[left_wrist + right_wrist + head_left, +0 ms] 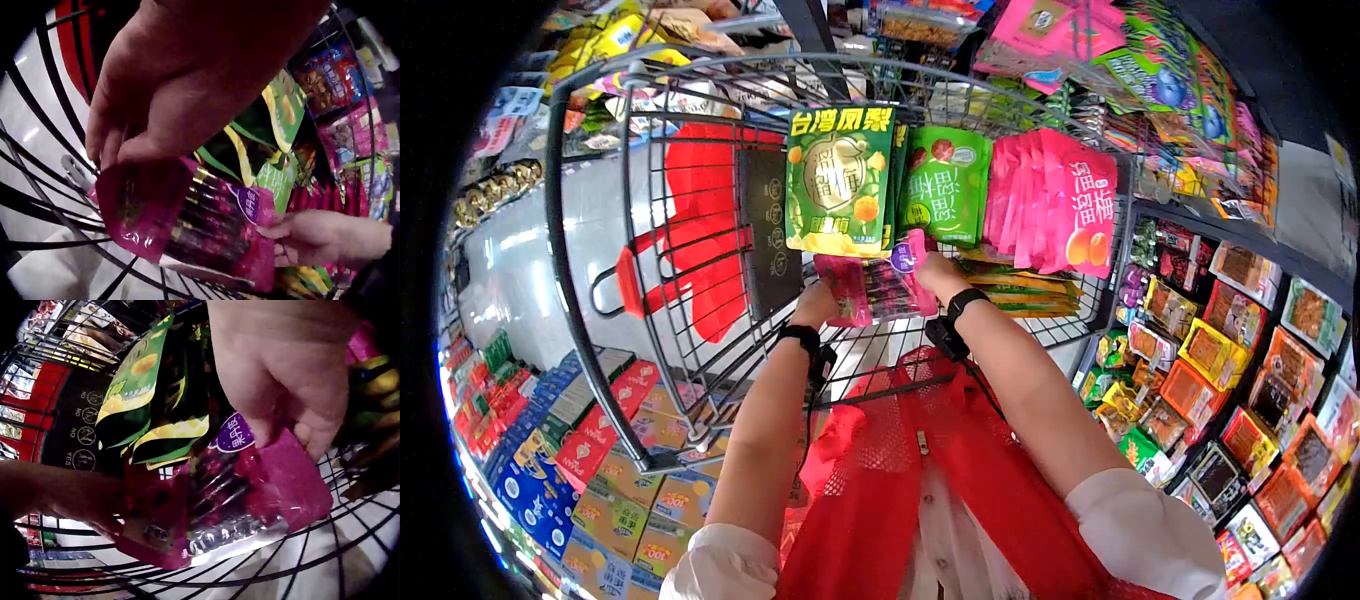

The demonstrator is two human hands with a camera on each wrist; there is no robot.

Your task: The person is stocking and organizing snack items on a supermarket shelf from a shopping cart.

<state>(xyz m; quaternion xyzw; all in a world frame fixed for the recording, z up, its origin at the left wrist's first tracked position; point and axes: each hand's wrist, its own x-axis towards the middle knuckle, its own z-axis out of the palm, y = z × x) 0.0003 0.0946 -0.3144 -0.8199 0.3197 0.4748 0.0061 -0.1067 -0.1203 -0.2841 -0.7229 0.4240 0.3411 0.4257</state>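
Note:
A pink pouch (pixel 880 285) with a clear window showing dark wrapped sticks and a purple label lies at the near side of a wire shopping cart (pixel 560 200). My left hand (pixel 815 303) grips its left end, fingers partly hidden. At the other end, my right hand (pixel 940 277) pinches the pouch's edge between thumb and fingers, as the right wrist view shows. Just beyond stand green-and-yellow pouches (pixel 840 180), a bright green pouch (pixel 943 190) and a row of pink pouches (pixel 1055 200). Flat yellow-green packs (pixel 1020 290) lie right of my right hand.
A dark panel (pixel 770 220) and the red child seat (pixel 700 230) fill the cart's left part. Snack shelves (pixel 1230 340) line the right side, with more hanging bags (pixel 1150 70) behind. Stacked boxes (pixel 615 490) stand at the lower left, beside the floor (pixel 520 260).

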